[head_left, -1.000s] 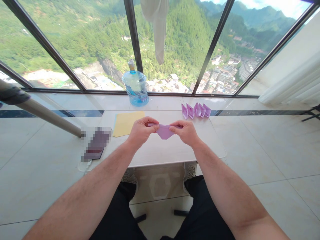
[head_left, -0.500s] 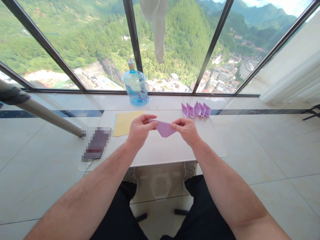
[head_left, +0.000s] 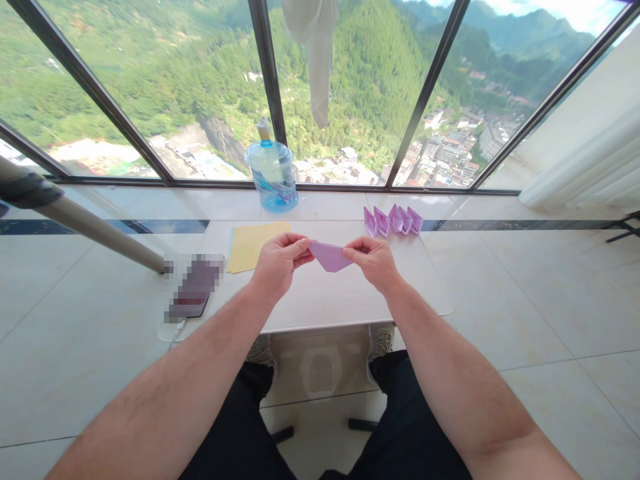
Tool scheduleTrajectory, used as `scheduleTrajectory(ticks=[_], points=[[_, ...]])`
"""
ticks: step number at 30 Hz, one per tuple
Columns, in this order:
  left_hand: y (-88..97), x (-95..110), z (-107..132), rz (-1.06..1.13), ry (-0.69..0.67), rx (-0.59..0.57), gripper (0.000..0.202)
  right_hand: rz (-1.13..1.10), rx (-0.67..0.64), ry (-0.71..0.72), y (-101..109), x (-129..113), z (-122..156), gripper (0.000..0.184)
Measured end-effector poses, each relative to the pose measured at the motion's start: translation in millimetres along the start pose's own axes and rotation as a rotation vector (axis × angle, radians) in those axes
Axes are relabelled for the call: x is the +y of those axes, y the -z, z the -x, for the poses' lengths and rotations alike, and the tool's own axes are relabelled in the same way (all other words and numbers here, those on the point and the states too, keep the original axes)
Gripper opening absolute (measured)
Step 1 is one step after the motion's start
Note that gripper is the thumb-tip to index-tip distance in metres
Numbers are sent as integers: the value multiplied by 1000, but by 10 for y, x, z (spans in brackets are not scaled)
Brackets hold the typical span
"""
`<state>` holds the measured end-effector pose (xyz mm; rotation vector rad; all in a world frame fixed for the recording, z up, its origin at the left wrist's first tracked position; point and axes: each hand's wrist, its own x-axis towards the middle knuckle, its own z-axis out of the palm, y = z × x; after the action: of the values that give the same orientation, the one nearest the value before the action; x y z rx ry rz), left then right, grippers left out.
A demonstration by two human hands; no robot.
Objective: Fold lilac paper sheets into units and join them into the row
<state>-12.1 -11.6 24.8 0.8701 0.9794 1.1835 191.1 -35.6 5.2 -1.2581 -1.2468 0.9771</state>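
A folded sheet of purple paper (head_left: pixel 330 257) is held up over the white table, its upper edge long and its lower edge short. My left hand (head_left: pixel 280 261) pinches its left corner between thumb and fingers. At the opposite corner my right hand (head_left: pixel 373 261) grips the paper the same way. Several folded purple paper boats (head_left: pixel 395 220) stand in a row beyond my right hand. Yellow paper sheets (head_left: pixel 250 247) lie flat behind my left hand, with a bluish edge showing along their left side.
The low white table (head_left: pixel 340 307) stands before my legs. A blue water jug (head_left: pixel 273 177) sits on the window ledge. At the left are a blurred-out phone (head_left: pixel 195 287) with a white cable and a slanting pole (head_left: pixel 110 227). A white curtain (head_left: pixel 590 160) hangs at the right.
My left hand's fingers have shifted on the paper's left corner, now gripping nearer its tip. The paper tilts slightly more, and the right hand keeps its pinch.
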Motion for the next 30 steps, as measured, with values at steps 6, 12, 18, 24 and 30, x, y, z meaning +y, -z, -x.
scheduleTrajectory(ticks=[6, 12, 18, 24, 30], points=[[-3, -69, -39, -56, -28, 63, 27, 58, -16, 2, -73, -10, 12, 19], [46, -75, -81, -376, -232, -10, 23, 94, -7, -24, -96, -52, 58, 17], [40, 44, 5, -677, -217, -162, 25, 144, -57, -26, -59, -88, 111, 18], [52, 71, 6, -680, -186, -136, 21, 174, -66, -37, -87, -146, 144, 16], [107, 69, -31, -872, -242, -187, 17, 235, -76, -42, -153, -147, 159, 13]])
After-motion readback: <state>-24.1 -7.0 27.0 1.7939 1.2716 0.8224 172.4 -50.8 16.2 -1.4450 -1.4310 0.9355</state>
